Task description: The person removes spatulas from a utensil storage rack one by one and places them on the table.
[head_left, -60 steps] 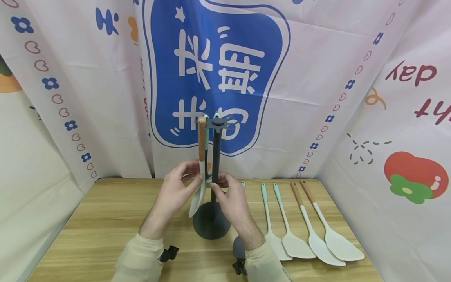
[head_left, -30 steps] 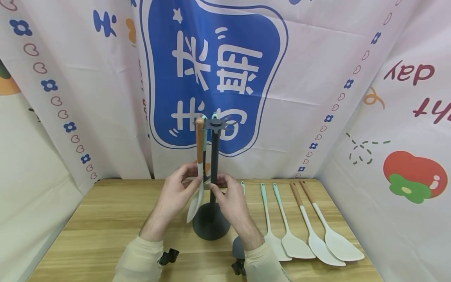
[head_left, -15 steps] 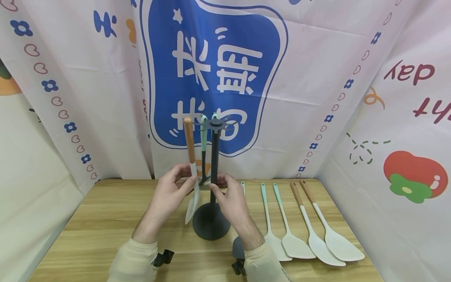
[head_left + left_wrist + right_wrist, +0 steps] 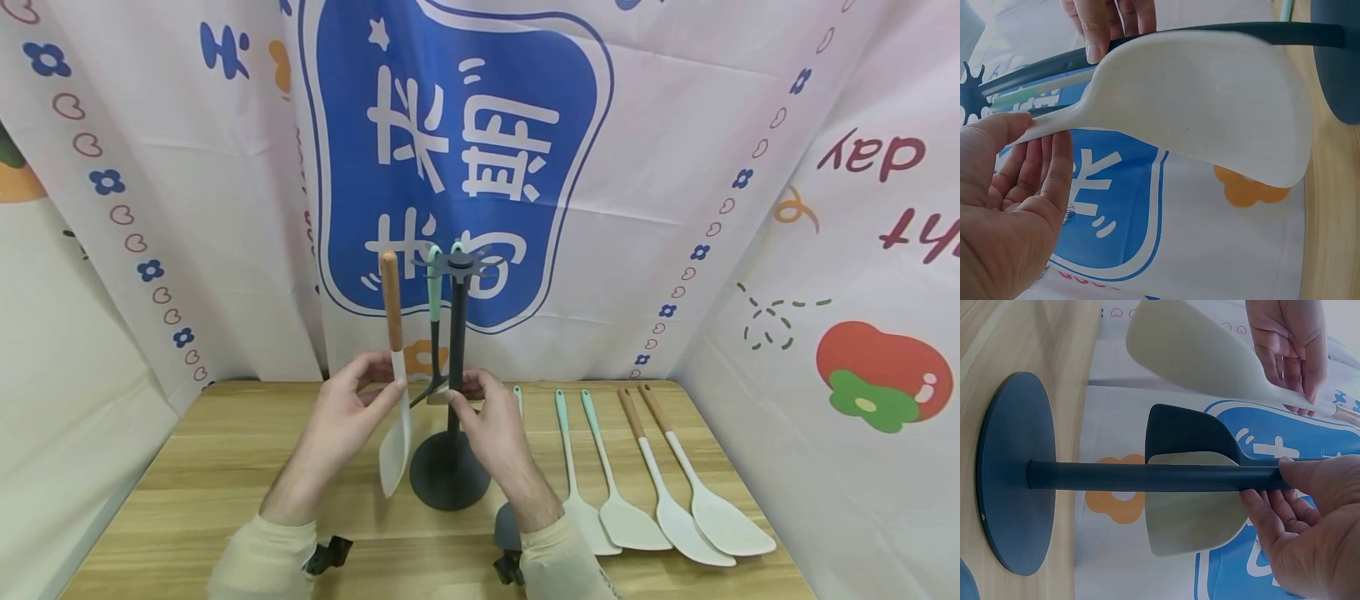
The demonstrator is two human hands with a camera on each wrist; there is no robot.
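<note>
The left hand (image 4: 352,408) holds a white spatula (image 4: 393,458) up beside a dark stand (image 4: 450,483).
Its fingers (image 4: 1059,164) pinch the white neck (image 4: 398,365), just under the wooden handle (image 4: 392,308), above the bench (image 4: 202,492). The right hand (image 4: 497,425) pinches the stand's pole (image 4: 1097,477). A black spatula (image 4: 1179,432) and a cream one (image 4: 1194,522) hang on the stand. More spatulas (image 4: 633,527) lie at the right.

Head above, wrists close, shared stand (image 4: 458,350)

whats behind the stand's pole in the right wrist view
Behind the pole are a pale spatula head, a dark spatula head and a printed cloth. The pole hides a strip of the pale head; the dark head's lower edge is covered too.
</note>
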